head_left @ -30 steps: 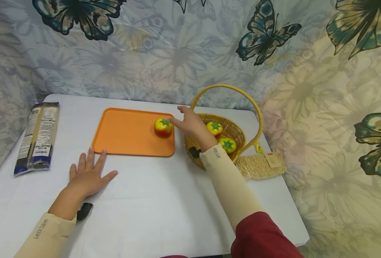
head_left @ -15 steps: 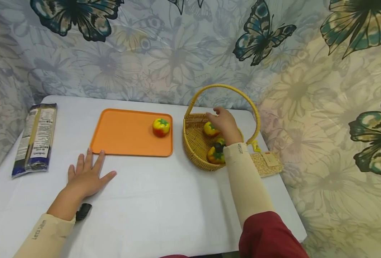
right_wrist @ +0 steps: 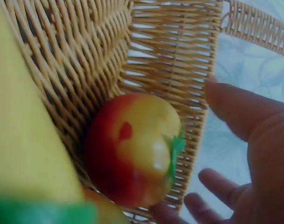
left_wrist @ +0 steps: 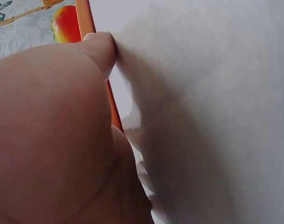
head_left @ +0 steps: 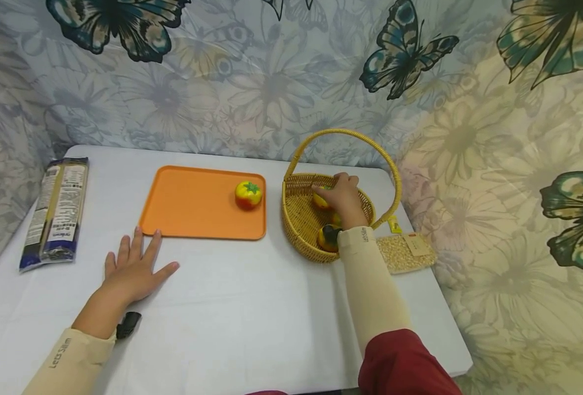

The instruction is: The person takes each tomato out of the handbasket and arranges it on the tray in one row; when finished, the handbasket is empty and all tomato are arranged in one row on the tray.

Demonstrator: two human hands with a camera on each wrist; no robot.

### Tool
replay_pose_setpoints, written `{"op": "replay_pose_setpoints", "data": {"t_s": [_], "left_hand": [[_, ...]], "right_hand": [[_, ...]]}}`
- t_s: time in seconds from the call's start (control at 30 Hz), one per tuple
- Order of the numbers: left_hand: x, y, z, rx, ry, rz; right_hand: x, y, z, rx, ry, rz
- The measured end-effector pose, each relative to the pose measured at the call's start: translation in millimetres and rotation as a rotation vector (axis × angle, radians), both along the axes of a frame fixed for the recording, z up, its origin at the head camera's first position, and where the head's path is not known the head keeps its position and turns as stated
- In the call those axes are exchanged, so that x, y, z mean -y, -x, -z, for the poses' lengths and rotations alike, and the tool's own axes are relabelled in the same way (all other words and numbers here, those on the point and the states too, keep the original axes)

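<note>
My left hand (head_left: 130, 274) lies flat on the white table, fingers spread, its fingertips at the near-left corner of an orange tray (head_left: 192, 203). One red-and-yellow fruit with a green leafy cap (head_left: 248, 198) sits at the tray's right end. Over the wicker basket (head_left: 293, 233), my right hand (head_left: 345, 200) reaches down with thumb and fingers apart. In the right wrist view, a similar fruit (right_wrist: 137, 149) lies against the basket wall beside the spread fingers; some fingertips are partly hidden behind it. Another fruit (head_left: 325, 241) lies nearer in the basket, partly covered by the wrist.
The basket's tall handle (head_left: 395, 181) arches over the right hand. A packet of pale grains (head_left: 405, 252) lies right of the basket. At the far left is a long printed packet (head_left: 56, 211). A butterfly-patterned cloth (head_left: 272, 82) hangs behind the table.
My right hand has moved right from near the tray to above the basket, then lowered toward the farther fruit inside. The left hand and the fruit on the tray stay put.
</note>
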State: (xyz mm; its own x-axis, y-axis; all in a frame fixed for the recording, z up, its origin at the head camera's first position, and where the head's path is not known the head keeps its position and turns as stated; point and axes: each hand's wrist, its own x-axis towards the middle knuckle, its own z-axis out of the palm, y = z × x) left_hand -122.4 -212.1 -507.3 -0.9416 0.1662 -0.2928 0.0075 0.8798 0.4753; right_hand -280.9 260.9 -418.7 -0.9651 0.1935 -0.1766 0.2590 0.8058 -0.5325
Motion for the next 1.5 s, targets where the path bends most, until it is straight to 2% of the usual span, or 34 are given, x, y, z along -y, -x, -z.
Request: {"op": "replay_pose_setpoints", "data": {"t_s": [0.13,0.27,0.43,0.57,0.7,0.8,0.87,0.97,1.1,1.23,1.37,1.5], "left_hand": [[0.2,-1.1,-0.3,-0.002,-0.002,-0.001],[-0.1,-1.9,-1.2,-0.002,-0.003,-0.003],[-0.5,-1.8,-2.7,0.002,-0.004,-0.003],[-0.1,-1.1,-1.6,0.0,-0.003,0.001],[-0.8,0.1,-1.4,-0.002,0.0,0.007],[-1.3,0.6,-2.4,0.001,-0.005,0.006],[-0.8,0.4,-2.2,0.003,-0.01,0.002],[0.2,-0.7,-0.2,-0.005,-0.018,-0.006],[2.1,-2.5,2.6,-0.014,-0.019,-0.012],[2.3,-2.6,0.5,-0.009,-0.016,-0.007],[1.4,-2.2,-3.3,-0.004,-0.012,-0.003],[-0.2,-0.8,-3.4,-0.001,-0.003,-0.004]], "right_hand": [[2,-2.0,6.2,0.013,-0.003,0.036],[0,-3.1,12.2,0.06,0.04,0.055],[-2,-3.8,12.3,0.115,0.041,0.067],[-5,-3.1,13.7,0.119,0.029,0.072],[-7,-1.6,13.4,0.09,0.029,0.07],[-5,-2.7,4.6,0.071,0.044,0.065],[-1,-4.2,-6.6,0.069,0.052,0.057],[7,-9.4,-30.4,0.061,0.087,0.041],[25,-22.2,-63.8,0.0,0.126,-0.005],[49,-34.2,-86.9,-0.05,0.152,-0.071],[86,-33.3,-90.4,-0.096,0.134,-0.16],[130,-20.5,-75.0,-0.103,0.08,-0.27]]}}
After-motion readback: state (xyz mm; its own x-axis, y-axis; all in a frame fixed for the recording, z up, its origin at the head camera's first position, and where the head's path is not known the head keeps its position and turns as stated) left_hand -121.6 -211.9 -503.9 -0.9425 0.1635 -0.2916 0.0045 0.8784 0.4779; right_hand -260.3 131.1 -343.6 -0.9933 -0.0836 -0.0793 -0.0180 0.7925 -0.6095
